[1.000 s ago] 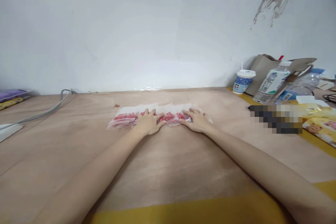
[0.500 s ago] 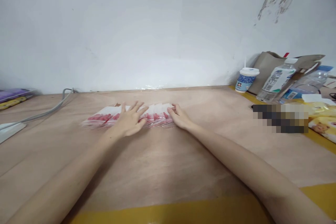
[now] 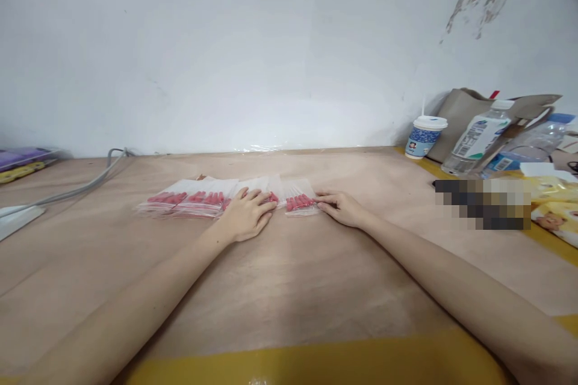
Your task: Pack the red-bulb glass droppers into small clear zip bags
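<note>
Several clear zip-lock bags (image 3: 205,200) with small red pieces in them lie overlapped in a row on the brown paper-covered table. My left hand (image 3: 248,215) rests flat on the right part of the row, fingers stretched out, covering some bags. At the row's right end lies one zip-lock bag (image 3: 298,198), its red pieces side by side. My right hand (image 3: 341,207) has that bag's right edge pinched between thumb and fingers. What the red pieces are, I cannot make out.
At the right stand a paper cup (image 3: 425,137) with a straw, a plastic bottle (image 3: 479,138), a grey-brown bag (image 3: 454,114) and a yellow package (image 3: 557,207). A grey cable (image 3: 90,185) crosses the left side. The white wall (image 3: 271,54) bounds the table's back.
My right hand has moved right, drawing the end bag out from the row. My left hand has shifted right and now presses flat on the bags.
</note>
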The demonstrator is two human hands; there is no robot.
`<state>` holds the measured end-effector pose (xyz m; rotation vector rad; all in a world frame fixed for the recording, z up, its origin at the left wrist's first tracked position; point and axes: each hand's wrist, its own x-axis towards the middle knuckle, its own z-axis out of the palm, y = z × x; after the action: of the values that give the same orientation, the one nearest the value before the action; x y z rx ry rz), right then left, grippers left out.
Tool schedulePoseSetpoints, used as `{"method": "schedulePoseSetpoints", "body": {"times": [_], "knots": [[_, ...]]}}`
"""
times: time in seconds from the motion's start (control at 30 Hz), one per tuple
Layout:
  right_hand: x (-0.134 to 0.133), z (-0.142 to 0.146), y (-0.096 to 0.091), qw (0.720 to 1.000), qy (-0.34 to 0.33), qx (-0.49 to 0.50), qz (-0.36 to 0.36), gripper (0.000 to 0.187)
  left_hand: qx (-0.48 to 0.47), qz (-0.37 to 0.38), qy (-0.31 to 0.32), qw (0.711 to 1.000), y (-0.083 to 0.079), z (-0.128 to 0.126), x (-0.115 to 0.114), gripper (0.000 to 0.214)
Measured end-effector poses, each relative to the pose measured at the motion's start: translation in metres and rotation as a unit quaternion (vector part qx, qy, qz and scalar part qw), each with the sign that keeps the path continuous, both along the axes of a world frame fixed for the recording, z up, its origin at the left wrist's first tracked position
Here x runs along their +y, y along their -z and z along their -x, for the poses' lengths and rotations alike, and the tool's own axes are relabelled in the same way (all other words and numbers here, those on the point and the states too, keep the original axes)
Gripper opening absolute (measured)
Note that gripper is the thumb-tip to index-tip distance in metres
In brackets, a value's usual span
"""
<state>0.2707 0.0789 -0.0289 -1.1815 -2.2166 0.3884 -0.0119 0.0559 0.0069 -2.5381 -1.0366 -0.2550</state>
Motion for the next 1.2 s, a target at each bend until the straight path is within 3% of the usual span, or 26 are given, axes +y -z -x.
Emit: {"method": "schedulePoseSetpoints", "body": {"times": [0.13, 0.3, 0.4, 0.53, 0.7, 0.83, 1.03, 1.2], "knots": [[-0.007, -0.002, 0.0, 0.997, 0.004, 0.057, -0.05, 0.035, -0.048, -0.055, 0.026, 0.997, 0.005, -0.005, -0.005, 0.028], [-0.015, -0.003, -0.001, 0.996, -0.035, 0.057, -0.057, 0.049, -0.089, -0.082, 0.119, 0.986, 0.01, -0.027, -0.001, 0.022], [-0.016, -0.001, 0.001, 0.993, -0.067, 0.078, -0.063, 0.04, -0.1, -0.094, 0.146, 0.98, 0.015, -0.037, 0.006, 0.019], [-0.012, 0.002, 0.005, 0.986, -0.042, 0.093, -0.132, 0.029, -0.113, -0.104, 0.146, 0.977, 0.02, -0.041, 0.015, 0.024], [-0.005, 0.002, 0.009, 0.968, -0.026, 0.006, -0.249, 0.014, -0.13, -0.114, 0.147, 0.974, 0.024, -0.04, 0.018, 0.023], [-0.006, 0.002, 0.005, 0.941, -0.009, -0.095, -0.325, 0.017, -0.136, -0.116, 0.147, 0.973, 0.024, -0.04, 0.018, 0.021], [-0.009, 0.005, -0.006, 0.914, -0.034, -0.162, -0.37, 0.024, -0.137, -0.114, 0.148, 0.973, 0.023, -0.04, 0.018, 0.024], [-0.009, 0.006, -0.006, 0.903, -0.038, -0.16, -0.396, 0.025, -0.141, -0.117, 0.143, 0.973, 0.023, -0.042, 0.017, 0.021]]}}
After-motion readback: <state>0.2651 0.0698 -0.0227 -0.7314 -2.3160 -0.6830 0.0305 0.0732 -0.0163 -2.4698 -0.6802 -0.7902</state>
